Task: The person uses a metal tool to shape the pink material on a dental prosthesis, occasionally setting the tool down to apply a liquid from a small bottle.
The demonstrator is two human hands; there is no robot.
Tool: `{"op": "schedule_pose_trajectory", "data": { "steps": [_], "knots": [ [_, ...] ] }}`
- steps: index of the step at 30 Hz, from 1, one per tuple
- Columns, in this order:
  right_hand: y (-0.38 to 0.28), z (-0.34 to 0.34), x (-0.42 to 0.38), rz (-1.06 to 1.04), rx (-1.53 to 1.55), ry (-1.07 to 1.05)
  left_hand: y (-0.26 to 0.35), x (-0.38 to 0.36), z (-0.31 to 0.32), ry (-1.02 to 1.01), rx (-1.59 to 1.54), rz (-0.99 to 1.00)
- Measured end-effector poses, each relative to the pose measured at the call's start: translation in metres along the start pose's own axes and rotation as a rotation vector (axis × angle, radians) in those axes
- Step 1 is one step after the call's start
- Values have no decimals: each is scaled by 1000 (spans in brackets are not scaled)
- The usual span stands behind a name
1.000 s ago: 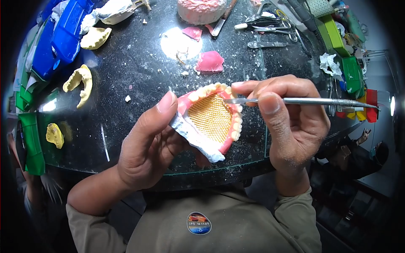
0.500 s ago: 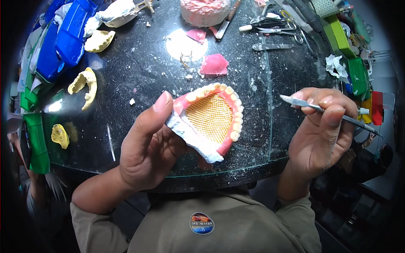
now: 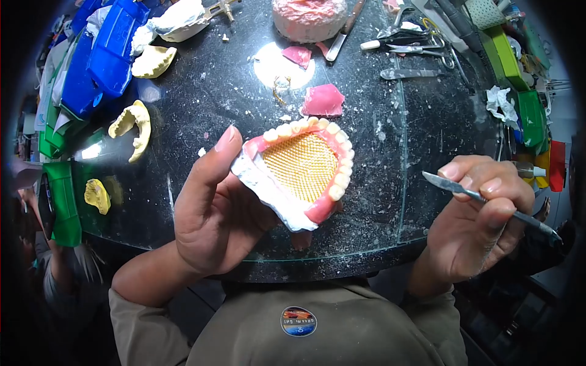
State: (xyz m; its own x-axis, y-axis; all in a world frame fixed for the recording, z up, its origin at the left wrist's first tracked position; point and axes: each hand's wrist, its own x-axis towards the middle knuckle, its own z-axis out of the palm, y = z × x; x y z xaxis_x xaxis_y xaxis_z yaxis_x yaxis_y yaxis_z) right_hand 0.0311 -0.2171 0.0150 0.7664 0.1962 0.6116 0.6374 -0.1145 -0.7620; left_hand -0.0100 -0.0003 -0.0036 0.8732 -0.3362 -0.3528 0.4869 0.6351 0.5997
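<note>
My left hand (image 3: pixel 210 213) is closed on a denture model (image 3: pixel 278 198), a white plaster base carrying pink wax gums, a curved row of cream teeth and a gold mesh across the palate. The thumb lies along its left side; the other fingers are mostly hidden beneath it. To the right, apart from the model, my right hand (image 3: pixel 476 222) grips a wax carver (image 3: pixel 452 185) between thumb and fingers. Its flat blade points left and its thin hooked end sticks out to the right. On the table beyond the model lies a piece of pink wax sheet (image 3: pixel 323 100).
Yellow plaster pieces (image 3: pixel 139 128) lie at the left near blue trays (image 3: pixel 110 55). A pink-topped plaster block (image 3: pixel 308 21), a knife (image 3: pixel 345 30) and scissors (image 3: pixel 421 49) are at the back. Crumpled tissue (image 3: pixel 502 105) and green bins (image 3: pixel 532 122) stand right. White crumbs dot the dark tabletop.
The view has shifted slightly, so the table things appear further right. The denture model is turned a little in my left hand. My right hand with the carver has moved slightly lower and to the right.
</note>
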Motion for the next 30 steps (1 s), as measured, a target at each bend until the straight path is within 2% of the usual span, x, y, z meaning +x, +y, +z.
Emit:
{"op": "schedule_pose_trajectory", "data": {
  "steps": [2, 7, 12, 17, 21, 26, 30],
  "knots": [
    [0, 0, 0, -7, 5, -1, 0, -2, 2, 31, -42, 49],
    [1, -1, 0, -25, -1, -14, 1, -2, 0, 54, -218, 26],
    [1, -1, -1, -38, -2, -9, -1, 2, -9, -53, -151, -15],
    [2, -1, -2, -47, 7, -2, 1, 2, -1, 3, -87, 0],
    [3, -1, -1, -55, 14, -8, 0, 2, -3, -4, -192, -7],
    [2, -1, -1, -47, 4, 1, 0, -1, 2, 28, 35, 52],
    [1, 1, -1, -35, -14, 5, 1, -1, 3, 82, 34, -7]
  ]
}}
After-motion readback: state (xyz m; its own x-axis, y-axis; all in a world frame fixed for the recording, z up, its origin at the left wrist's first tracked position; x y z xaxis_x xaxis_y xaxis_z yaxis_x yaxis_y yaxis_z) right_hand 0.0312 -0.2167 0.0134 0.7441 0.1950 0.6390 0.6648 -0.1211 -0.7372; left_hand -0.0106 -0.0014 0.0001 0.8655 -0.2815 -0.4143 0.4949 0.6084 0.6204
